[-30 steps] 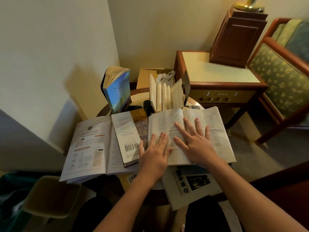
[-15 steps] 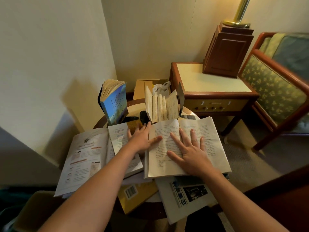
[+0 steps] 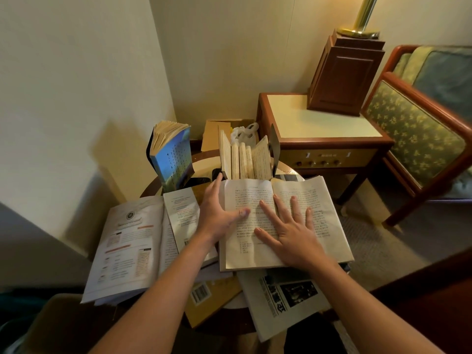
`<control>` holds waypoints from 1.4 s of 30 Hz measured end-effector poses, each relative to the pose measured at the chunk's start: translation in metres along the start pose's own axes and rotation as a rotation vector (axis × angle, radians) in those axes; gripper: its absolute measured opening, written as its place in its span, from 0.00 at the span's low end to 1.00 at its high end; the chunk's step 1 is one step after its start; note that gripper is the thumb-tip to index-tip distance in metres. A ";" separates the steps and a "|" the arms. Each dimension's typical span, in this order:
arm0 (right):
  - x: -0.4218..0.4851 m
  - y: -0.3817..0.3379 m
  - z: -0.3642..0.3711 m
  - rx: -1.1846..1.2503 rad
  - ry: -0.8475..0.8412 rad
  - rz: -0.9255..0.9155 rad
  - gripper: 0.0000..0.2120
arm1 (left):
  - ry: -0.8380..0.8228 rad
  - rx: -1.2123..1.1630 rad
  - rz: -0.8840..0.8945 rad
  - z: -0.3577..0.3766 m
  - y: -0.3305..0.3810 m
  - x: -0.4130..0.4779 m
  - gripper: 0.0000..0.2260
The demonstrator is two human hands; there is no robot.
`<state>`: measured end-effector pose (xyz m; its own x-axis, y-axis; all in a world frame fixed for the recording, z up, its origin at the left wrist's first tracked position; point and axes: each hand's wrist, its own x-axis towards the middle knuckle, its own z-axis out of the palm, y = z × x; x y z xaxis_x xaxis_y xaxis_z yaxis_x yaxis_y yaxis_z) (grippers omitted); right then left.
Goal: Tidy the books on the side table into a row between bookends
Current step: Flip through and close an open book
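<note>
Head camera, looking down over both forearms: a cream-paged paperback lying open and flat (image 3: 319, 200) takes up the near middle of the round dark wooden side table (image 3: 153, 186), on top of a loose litter of other reading. The right hand (image 3: 291, 233) lies on it palm down, fingers straight and spread across the gutter, gripping nothing. To my eye it is there to pin the book while the other hand works. The left hand (image 3: 217, 213) sits at the book's left edge, its thumb laid on the left page and its fingers stretched out straight past the far corner, not curled round anything. It looks placed to catch that half and fold the book shut.

Just behind the open book stands a short row of cream-edged books (image 3: 242, 159), upright against a black metal bookend (image 3: 274, 146) on its right. That is where this one belongs, I'd guess, once shut. A blue-covered paperback (image 3: 176, 159) stands apart to the left with its pages fanned, leaning on a dark support.

Still lying flat are a white open booklet (image 3: 127, 241) at the left, a thin pale pamphlet (image 3: 182, 213) under the left wrist, a yellow book with a barcode (image 3: 212, 297) and a black-and-white printed magazine (image 3: 281, 302) at the near edge — so most of the tidying remains
</note>
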<state>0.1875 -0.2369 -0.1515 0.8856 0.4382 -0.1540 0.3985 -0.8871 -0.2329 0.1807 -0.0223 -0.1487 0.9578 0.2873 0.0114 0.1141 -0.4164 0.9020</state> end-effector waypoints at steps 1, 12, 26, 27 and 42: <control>0.000 0.000 0.000 0.005 0.001 0.000 0.35 | 0.012 -0.019 -0.009 0.001 -0.002 -0.006 0.53; 0.000 0.001 -0.001 0.055 -0.002 -0.005 0.33 | -0.127 -0.577 -0.332 0.002 -0.005 -0.058 0.26; -0.060 0.063 -0.002 0.396 0.131 0.374 0.39 | -0.235 -0.757 -0.345 0.001 0.030 -0.080 0.25; -0.063 0.065 -0.001 0.442 0.149 0.397 0.39 | -0.230 -0.752 -0.345 0.002 0.030 -0.082 0.25; -0.074 0.050 -0.051 0.606 0.447 0.343 0.33 | -0.170 -0.561 -0.236 0.005 0.047 -0.087 0.27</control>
<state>0.1539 -0.3206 -0.1027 0.9969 -0.0553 0.0553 0.0037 -0.6732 -0.7395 0.1038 -0.0711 -0.1097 0.9575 0.1560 -0.2427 0.2158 0.1708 0.9614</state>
